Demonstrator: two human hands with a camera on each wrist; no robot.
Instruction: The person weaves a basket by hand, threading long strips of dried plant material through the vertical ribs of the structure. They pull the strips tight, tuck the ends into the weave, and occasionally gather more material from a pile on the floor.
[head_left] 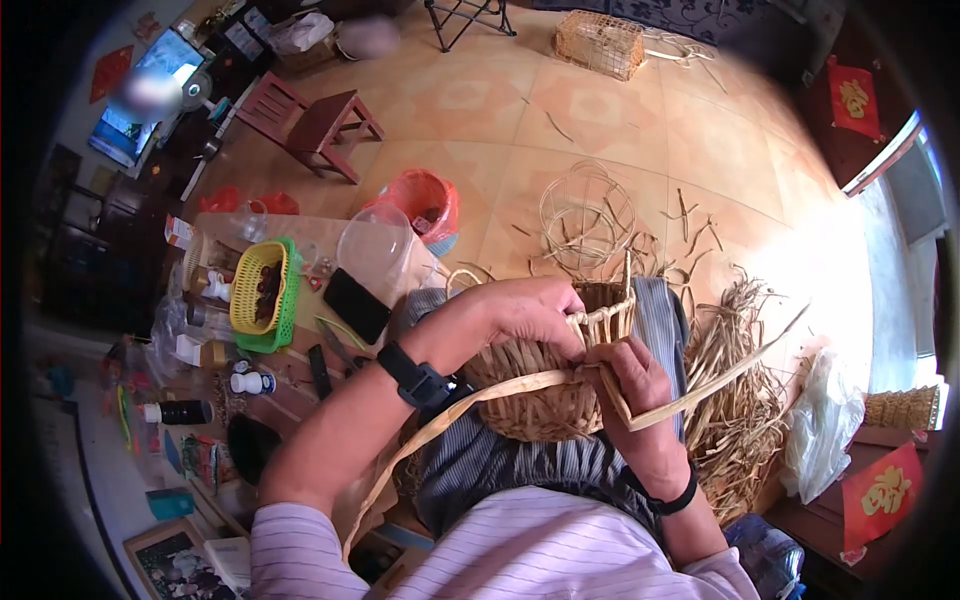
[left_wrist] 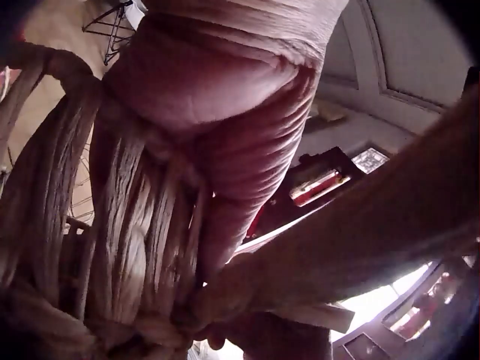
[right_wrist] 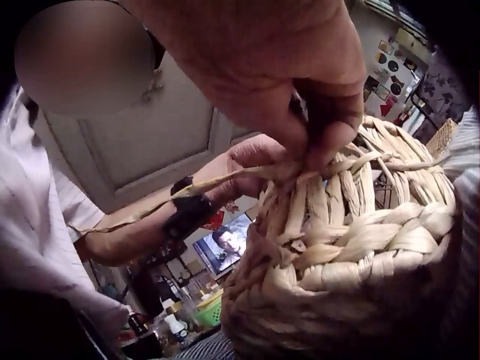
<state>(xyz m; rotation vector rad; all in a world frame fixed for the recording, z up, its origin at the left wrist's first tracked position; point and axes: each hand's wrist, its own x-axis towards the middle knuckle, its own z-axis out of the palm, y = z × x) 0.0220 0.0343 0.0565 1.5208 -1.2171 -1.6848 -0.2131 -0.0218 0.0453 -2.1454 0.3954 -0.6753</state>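
A woven basket (head_left: 535,408) of pale plant strands rests on the person's lap. The left hand (head_left: 535,312) grips its rim, fingers curled over the edge; in the left wrist view this hand (left_wrist: 225,120) lies against the upright strands (left_wrist: 124,240). Close beside it, the right hand (head_left: 640,400) pinches a strand at the basket's side. The right wrist view shows the thumb and fingers of the right hand (right_wrist: 277,82) pressed together at the weave (right_wrist: 375,240). One long strand (head_left: 430,425) trails down past the left forearm; a folded strand (head_left: 715,388) sticks out right.
Loose dry strands (head_left: 735,370) lie in a heap on the floor at right. A low table at left holds a yellow basket (head_left: 256,288), a black phone (head_left: 357,306) and bottles. Beyond stand a red-lined bin (head_left: 428,200), a wooden chair (head_left: 320,125) and a wire frame (head_left: 587,210).
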